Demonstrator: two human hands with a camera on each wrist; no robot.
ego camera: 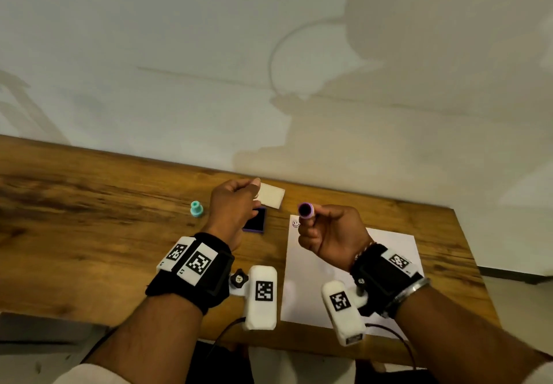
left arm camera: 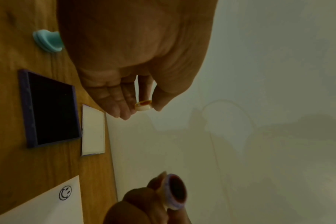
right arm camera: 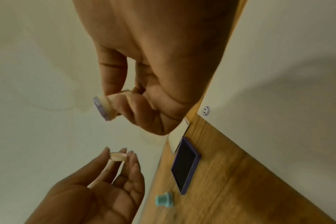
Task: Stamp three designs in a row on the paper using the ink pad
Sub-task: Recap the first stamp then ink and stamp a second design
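Aloft, stamp (ego camera: pixel 305 210) in right hand (ego camera: pixel 332 235).

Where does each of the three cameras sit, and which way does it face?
Head: worn on the head, looking down at the table; both forearms, left hand, right hand.
Left wrist: along the left hand pinching a small cap, towards the wall.
Right wrist: along the right hand gripping the purple stamp.
Shared: ink pad, teal stamp, smiley print.

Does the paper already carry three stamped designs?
No, the paper shows only one design, a smiley, near its corner.
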